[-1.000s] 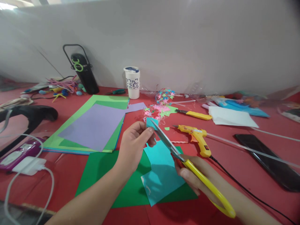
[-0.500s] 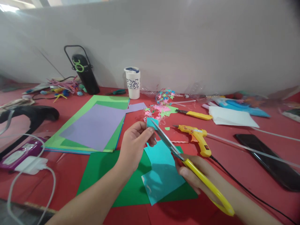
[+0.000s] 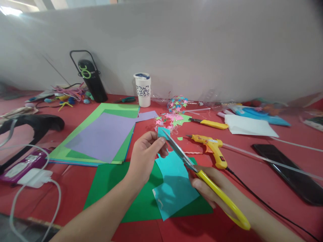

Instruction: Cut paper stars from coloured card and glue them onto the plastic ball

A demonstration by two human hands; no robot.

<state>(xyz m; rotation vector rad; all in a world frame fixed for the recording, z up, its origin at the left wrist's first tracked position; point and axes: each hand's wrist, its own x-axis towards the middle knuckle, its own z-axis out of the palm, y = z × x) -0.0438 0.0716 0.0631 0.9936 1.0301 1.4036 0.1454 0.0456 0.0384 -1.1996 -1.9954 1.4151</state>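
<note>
Head view: small blue paper piece (image 3: 162, 131), held up above the bench (image 3: 239, 136), near the middle of the scene.
Left hand (image 3: 145, 154): mine; thumb and fingers clamped together on the near edge of that piece.
Right hand (image 3: 210, 185): mine; fingers wrapped about the yellow handle of the scissors (image 3: 179, 150).
Blades: tips laid across the paper; whether it sits between them, I cannot tell.
Cutting, good practice: I should pinch near the cut line but clear of the edge, keep the blades square to the paper, turn the paper rather than the wrist, and take short, even snips.
Scissors: long, tapering, shiny metal; smooth looped handle, seemingly plastic.
Blue paper (image 3: 174, 193): flat, matt, angular; one sheet or two, I cannot tell.
Green sheet (image 3: 108, 188): smooth, straight-edged, under the blue.
Purple sheet (image 3: 102, 134): thin, four-cornered, to the left.
Glue gun (image 3: 213, 148): hard yellow body, right of the blades.
</note>
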